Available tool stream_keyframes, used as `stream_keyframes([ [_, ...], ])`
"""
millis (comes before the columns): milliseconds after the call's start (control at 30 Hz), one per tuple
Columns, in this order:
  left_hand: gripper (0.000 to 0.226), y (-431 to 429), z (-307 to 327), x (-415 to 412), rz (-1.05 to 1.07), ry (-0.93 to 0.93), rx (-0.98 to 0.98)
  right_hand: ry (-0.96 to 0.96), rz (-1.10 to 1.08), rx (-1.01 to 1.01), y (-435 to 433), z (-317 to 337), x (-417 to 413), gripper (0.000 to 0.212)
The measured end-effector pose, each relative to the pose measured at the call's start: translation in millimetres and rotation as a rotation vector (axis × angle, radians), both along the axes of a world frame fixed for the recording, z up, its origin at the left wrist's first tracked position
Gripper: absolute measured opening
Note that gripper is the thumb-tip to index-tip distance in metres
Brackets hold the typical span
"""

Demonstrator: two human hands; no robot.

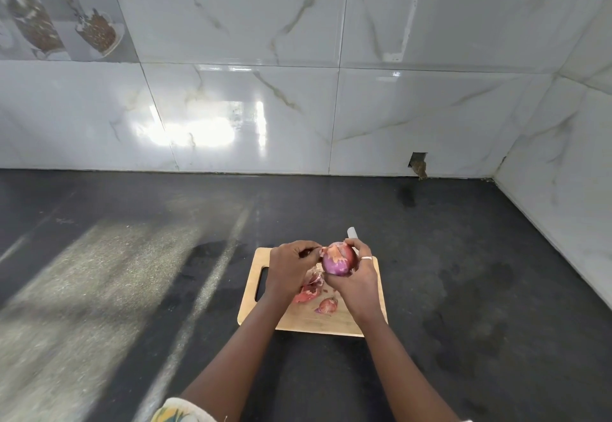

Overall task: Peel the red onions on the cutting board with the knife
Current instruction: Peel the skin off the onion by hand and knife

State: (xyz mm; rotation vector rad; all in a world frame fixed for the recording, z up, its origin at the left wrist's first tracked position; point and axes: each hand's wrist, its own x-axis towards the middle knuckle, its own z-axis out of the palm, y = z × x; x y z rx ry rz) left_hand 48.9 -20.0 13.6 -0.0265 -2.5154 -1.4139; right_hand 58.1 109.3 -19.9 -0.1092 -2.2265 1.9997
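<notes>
Holding the red onion point(339, 261) a little above the far part of the cutting board point(331, 325), the right hand point(359, 281) curls its fingers and thumb around the right side and the bottom of it, so the onion sits firmly in this hand. One finger of this hand carries a pale ring point(366, 258). Beyond the far side of this hand a pale, flat end of what seems to be the knife point(352, 233) sticks out, pointing away from the person; how it is held I cannot tell, because the hand hides the rest. The left hand point(291, 266) is just beside the onion on its left, with the fingers bent, and the fingertips pinch a flap of skin point(323, 251) at the top left of the onion. The onion shows purple flesh lower down and lighter, papery skin near the top. On the board, under and between the two hands, lie several pieces of peel point(309, 292), reddish and pink, and one more curled piece point(328, 305) lies nearer to the person. The board is of light wood with a handle slot point(260, 284) at its left end, and it rests on a dark surface point(463, 289). Behind the surface stands a wall of glossy white tiles point(265, 90) with grey veins. A patterned sleeve point(178, 413) shows at the near edge.
</notes>
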Motion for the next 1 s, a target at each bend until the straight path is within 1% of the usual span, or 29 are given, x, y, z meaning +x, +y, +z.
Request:
stream_keyframes([
  [67,0.011,-0.7,0.3,-2.4,0.027,-0.007,-0.014,-0.035,0.034,-0.066,0.9,-2.0,0.5,0.07],
  [200,0.006,0.3,0.8,-3.6,0.047,-0.026,0.017,-0.083,0.106,-0.276,3.9,-1.4,0.0,0.071],
  [333,0.006,0.8,-2.5,-2.5,0.076,-0.047,0.068,-0.112,0.156,-0.515,5.3,5.1,2.3,0.063],
  [533,0.004,1.3,-2.1,-3.1,0.072,-0.048,0.058,-0.129,0.223,-0.722,9.2,6.2,1.3,0.056],
  [667,0.004,2.5,2.5,-5.3,0.122,-0.043,0.068,-0.121,0.226,-0.904,10.4,2.8,-0.6,0.043],
  [733,0.004,2.1,3.8,-6.0,0.107,-0.049,0.076,-0.157,0.25,-0.923,12.3,2.2,-1.4,0.045],
  [800,0.005,4.3,4.7,-5.0,0.055,-0.062,0.118,-0.204,0.295,-0.926,13.2,3.3,-1.2,0.053],
  [900,0.017,9.0,6.2,-3.5,0.016,-0.034,0.167,-0.281,0.365,-0.981,12.0,6.7,-0.7,0.056],
  [933,0.02,9.6,5.6,-3.7,0.006,-0.034,0.184,-0.293,0.383,-0.961,11.9,8.6,-0.8,0.054],
  [1000,0.024,8.6,2.8,-5.0,-0.017,-0.061,0.235,-0.299,0.4,-0.86,13.0,12.0,-2.1,0.05],
])
